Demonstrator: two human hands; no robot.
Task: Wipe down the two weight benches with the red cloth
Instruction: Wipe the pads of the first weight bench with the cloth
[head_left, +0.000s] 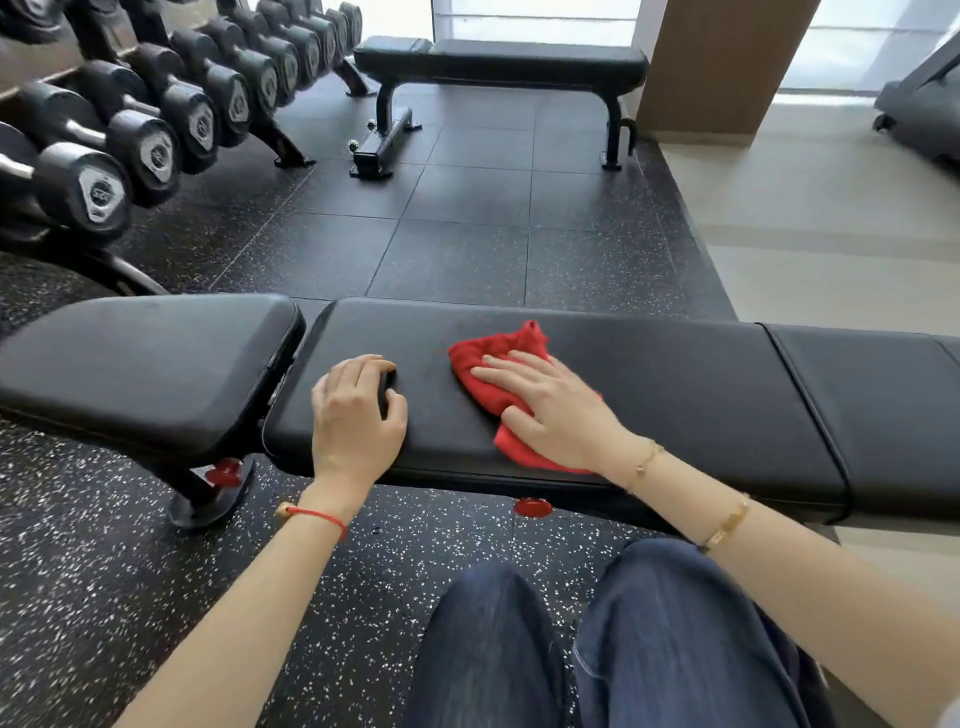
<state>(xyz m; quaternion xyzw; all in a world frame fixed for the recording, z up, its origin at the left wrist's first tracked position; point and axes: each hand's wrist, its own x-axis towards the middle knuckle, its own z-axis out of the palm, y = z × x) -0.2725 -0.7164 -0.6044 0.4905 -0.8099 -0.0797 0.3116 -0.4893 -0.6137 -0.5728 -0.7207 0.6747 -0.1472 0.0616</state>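
Note:
The near weight bench (675, 395) runs across the view in front of my knees, with black padding in several sections. A crumpled red cloth (483, 358) lies on its long middle pad. My right hand (545, 405) presses flat on the cloth with fingers spread, covering most of it. My left hand (358, 415) rests on the same pad near its left end, fingers curled, and holds nothing. The second weight bench (519, 62) stands across the floor at the back, flat and black, with nothing on it.
A rack of black dumbbells (156, 119) lines the left side. Black speckled rubber flooring (467, 223) lies between the benches. A brown pillar (722, 62) and pale floor are at the right, with part of a treadmill (919, 104) at the far right.

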